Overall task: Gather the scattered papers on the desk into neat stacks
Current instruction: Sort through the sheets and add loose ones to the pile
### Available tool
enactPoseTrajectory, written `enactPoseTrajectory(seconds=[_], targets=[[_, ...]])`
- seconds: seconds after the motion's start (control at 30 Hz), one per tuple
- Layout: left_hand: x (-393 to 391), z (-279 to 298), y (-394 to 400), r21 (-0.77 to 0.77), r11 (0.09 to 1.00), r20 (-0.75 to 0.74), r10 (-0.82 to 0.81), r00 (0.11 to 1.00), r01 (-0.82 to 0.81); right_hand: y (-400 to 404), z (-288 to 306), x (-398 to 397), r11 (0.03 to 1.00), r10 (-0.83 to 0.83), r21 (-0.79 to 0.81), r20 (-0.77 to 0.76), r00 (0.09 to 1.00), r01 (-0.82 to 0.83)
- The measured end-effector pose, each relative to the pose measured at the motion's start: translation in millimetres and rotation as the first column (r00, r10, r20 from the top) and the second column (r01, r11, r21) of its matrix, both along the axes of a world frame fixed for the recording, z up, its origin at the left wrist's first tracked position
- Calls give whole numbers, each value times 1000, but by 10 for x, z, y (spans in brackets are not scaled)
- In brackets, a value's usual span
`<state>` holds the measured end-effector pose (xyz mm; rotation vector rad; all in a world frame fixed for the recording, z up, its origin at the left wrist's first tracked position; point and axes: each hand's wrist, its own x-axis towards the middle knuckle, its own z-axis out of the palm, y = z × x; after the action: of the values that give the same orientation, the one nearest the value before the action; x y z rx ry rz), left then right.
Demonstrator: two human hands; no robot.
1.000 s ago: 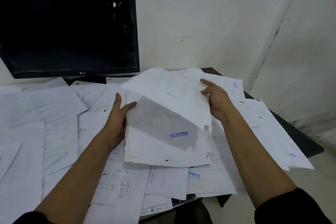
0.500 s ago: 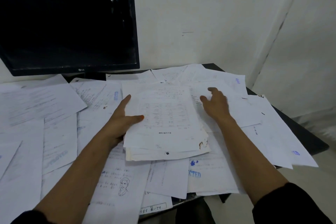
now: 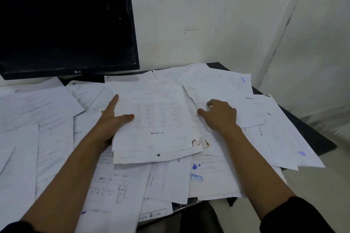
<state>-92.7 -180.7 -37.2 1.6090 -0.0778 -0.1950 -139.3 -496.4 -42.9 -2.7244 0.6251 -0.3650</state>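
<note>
A rough stack of papers (image 3: 157,119) lies in the middle of the desk, its top sheet a printed table with brown stains at the lower right corner. My left hand (image 3: 111,121) holds the stack's left edge, thumb on top and index finger stretched along the side. Palm down, my right hand (image 3: 221,117) rests just right of the stack on a loose sheet (image 3: 248,111), its fingertips bent onto the paper. Scattered sheets (image 3: 37,108) cover the rest of the desk, among them one with a drawn face (image 3: 117,191) and one with a blue stamp (image 3: 208,178).
A black monitor (image 3: 64,28) stands at the back left against the white wall. The dark desk (image 3: 312,138) shows only at its right edge and back corner. Sheets overhang the front and right edges. Wall and floor lie to the right.
One second ago my right hand held a sheet over the stack. That sheet now lies on top, and the hand has moved right onto the loose papers. My left hand stayed put.
</note>
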Motion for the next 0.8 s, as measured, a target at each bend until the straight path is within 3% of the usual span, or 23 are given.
enactPoseTrajectory(seconds=[0.07, 0.23, 0.43, 0.5, 0.57, 0.6, 0.67, 0.73, 0.8], targets=[[-10, 18, -36, 4, 1000, 30, 3, 1000, -4, 26, 50, -30, 1000, 7, 21, 128, 992, -10], [-4, -1, -49, 59, 997, 99, -58, 993, 53, 126, 213, -18, 996, -3, 92, 279, 960, -23], [77, -26, 108, 59, 998, 101, -37, 994, 32, 177, 126, 132, 939, 216, 231, 186, 958, -256], [116, -10, 176, 50, 998, 80, -34, 996, 30, 183, 102, 164, 928, 225, 233, 267, 937, -290], [140, -3, 205, 47, 998, 63, -31, 998, 28, 130, 87, 189, 967, 87, 198, 329, 940, -159], [144, -6, 210, 49, 998, 60, -31, 998, 28, 85, 72, 196, 987, -18, 156, 275, 961, -26], [143, -31, 206, 60, 998, 51, -31, 998, 28, -20, 54, 176, 971, -228, 72, -25, 973, 229], [143, -36, 206, 60, 998, 48, -27, 998, 25, -69, 76, 137, 945, -300, 72, -195, 934, 319], [144, -41, 207, 56, 998, 45, -29, 999, 26, -68, 85, 120, 952, -278, 93, -148, 949, 293]])
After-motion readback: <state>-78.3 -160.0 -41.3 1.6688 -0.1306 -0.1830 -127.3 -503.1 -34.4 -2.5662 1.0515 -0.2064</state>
